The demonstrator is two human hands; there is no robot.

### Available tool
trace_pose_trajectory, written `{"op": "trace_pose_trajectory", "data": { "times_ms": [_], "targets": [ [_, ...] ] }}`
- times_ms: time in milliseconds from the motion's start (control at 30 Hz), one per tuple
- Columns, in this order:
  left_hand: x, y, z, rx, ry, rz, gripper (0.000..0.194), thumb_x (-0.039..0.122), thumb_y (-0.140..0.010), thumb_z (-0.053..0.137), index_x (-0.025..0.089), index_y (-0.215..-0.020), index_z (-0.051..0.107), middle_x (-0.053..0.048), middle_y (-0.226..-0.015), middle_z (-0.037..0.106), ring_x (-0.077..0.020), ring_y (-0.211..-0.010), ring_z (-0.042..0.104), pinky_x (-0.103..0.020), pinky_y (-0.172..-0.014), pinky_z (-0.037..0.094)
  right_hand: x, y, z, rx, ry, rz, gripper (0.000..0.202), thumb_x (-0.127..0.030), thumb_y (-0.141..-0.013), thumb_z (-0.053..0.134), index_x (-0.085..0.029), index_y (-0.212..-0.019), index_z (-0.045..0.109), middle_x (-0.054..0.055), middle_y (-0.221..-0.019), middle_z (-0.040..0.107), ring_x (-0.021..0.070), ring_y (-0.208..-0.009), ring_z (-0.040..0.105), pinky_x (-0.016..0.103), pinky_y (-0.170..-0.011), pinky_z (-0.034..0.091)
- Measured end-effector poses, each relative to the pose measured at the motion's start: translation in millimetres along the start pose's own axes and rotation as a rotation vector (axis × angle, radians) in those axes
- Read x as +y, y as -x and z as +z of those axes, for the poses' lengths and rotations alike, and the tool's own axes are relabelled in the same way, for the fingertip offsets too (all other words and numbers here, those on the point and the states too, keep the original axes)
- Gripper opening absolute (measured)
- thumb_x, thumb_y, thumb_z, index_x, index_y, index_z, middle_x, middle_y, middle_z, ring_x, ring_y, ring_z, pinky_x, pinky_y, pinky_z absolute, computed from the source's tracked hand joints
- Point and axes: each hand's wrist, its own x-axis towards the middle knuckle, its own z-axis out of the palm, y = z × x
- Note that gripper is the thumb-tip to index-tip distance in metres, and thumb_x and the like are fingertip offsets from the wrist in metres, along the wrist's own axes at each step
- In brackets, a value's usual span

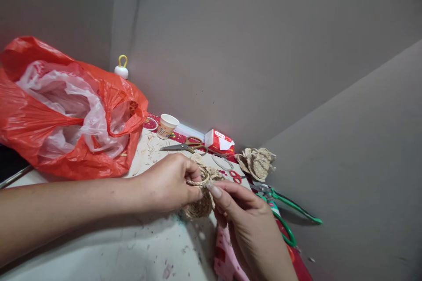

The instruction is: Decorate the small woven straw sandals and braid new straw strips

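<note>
From where I stand, the pale surface takes up most of the work area, with a bulky red plastic bag slumped at its left end. Reaching over the surface are the left hand, coming in from the side, and the right hand, from the near right corner. Between them sits the braided straw piece, its longer run going from the far side toward the person, across the line joining the two hands. Both hands are at it: it lies just right of the left fingers, which pinch its braided rim between thumb and forefinger, and just left of the right fingertips. Those right fingers are drawn together against its right edge; whether they grip or merely touch, I can't tell. Smallest, beyond, are red-handled scissors.
</note>
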Motion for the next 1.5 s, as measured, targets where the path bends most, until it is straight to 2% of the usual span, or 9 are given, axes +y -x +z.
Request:
{"op": "trace_pose_trajectory", "data": {
  "times_ms": [167, 400, 600, 833, 1000, 1167, 1333, 1500],
  "targets": [
    [-1.8, 1.2, 2.4, 0.057, 0.000, 0.013, 0.006, 0.020, -0.070, 0.057, 0.017, -0.065, 0.058, 0.004, -0.051, 0.057, -0.0087, -0.049, 0.049, -0.021, -0.048, 0.029, -2.7, 2.8, 8.0, 0.032, -0.042, -0.007, 0.018, -0.036, -0.067, 0.079, -0.022, -0.077, 0.075, 0.001, -0.066, 0.065, 0.0124, -0.056, 0.052, 0.022, -0.046, 0.039],
    [0.1, 2.2, 5.3, 0.071, 0.038, -0.011, 0.007, 0.021, -0.070, 0.056, 0.016, -0.066, 0.059, 0.004, -0.052, 0.058, -0.0085, -0.049, 0.048, -0.020, -0.048, 0.031, -9.4, 4.4, 21.3, 0.069, -0.093, -0.027, 0.018, -0.037, -0.063, 0.081, -0.022, -0.070, 0.075, 0.001, -0.066, 0.062, 0.0141, -0.065, 0.056, 0.022, -0.054, 0.045],
    [1.4, 2.0, 6.3, 0.105, 0.063, -0.005, 0.007, 0.020, -0.070, 0.056, 0.017, -0.064, 0.056, 0.005, -0.050, 0.056, -0.0081, -0.047, 0.046, -0.020, -0.048, 0.031, -7.7, 3.8, 20.0, 0.074, -0.010, -0.066, 0.018, -0.037, -0.068, 0.077, -0.021, -0.074, 0.074, 0.001, -0.068, 0.062, 0.0136, -0.063, 0.054, 0.024, -0.055, 0.046],
    [2.9, 3.8, 6.6, 0.119, 0.075, 0.028, 0.009, 0.021, -0.071, 0.057, 0.016, -0.064, 0.059, 0.004, -0.052, 0.055, -0.0080, -0.048, 0.045, -0.020, -0.049, 0.031, -7.8, 2.7, 24.3, 0.119, -0.100, -0.016, 0.024, -0.037, -0.064, 0.080, -0.020, -0.077, 0.069, -0.001, -0.065, 0.059, 0.0111, -0.056, 0.051, 0.021, -0.050, 0.044],
    [6.5, 6.1, 6.4, 0.148, 0.065, 0.033, 0.008, 0.019, -0.069, 0.056, 0.017, -0.062, 0.057, 0.005, -0.051, 0.054, -0.0077, -0.048, 0.043, -0.020, -0.048, 0.030, -10.4, 2.4, 24.7, 0.153, -0.143, -0.049, 0.025, -0.034, -0.063, 0.081, -0.019, -0.075, 0.064, -0.004, -0.060, 0.052, 0.0085, -0.051, 0.047, 0.018, -0.045, 0.041],
    [8.2, 7.6, 5.9, 0.140, 0.027, 0.038, 0.011, 0.022, -0.071, 0.057, 0.017, -0.061, 0.058, 0.004, -0.051, 0.053, -0.0083, -0.050, 0.044, -0.020, -0.047, 0.029, -11.3, 3.1, 20.4, 0.173, -0.085, -0.050, 0.023, -0.036, -0.063, 0.081, -0.019, -0.071, 0.068, -0.002, -0.059, 0.057, 0.0084, -0.050, 0.047, 0.018, -0.045, 0.041],
    [10.1, 9.6, 6.6, 0.160, -0.013, 0.071, 0.016, 0.026, -0.074, 0.057, 0.016, -0.061, 0.056, 0.005, -0.052, 0.048, -0.0078, -0.050, 0.041, -0.020, -0.047, 0.027, -11.9, 4.9, 14.8, 0.128, 0.073, -0.161, 0.015, -0.034, -0.072, 0.075, -0.020, -0.073, 0.069, 0.000, -0.064, 0.062, 0.0124, -0.058, 0.054, 0.021, -0.050, 0.045],
    [9.7, 11.3, 8.1, 0.168, -0.085, 0.102, 0.016, 0.026, -0.074, 0.055, 0.016, -0.062, 0.056, 0.004, -0.054, 0.049, -0.0085, -0.052, 0.040, -0.021, -0.048, 0.026, -18.1, 10.0, 14.9, 0.144, 0.314, -0.449, 0.010, -0.025, -0.078, 0.068, -0.021, -0.069, 0.066, 0.001, -0.070, 0.061, 0.0145, -0.066, 0.055, 0.023, -0.054, 0.044]
  ]
}}
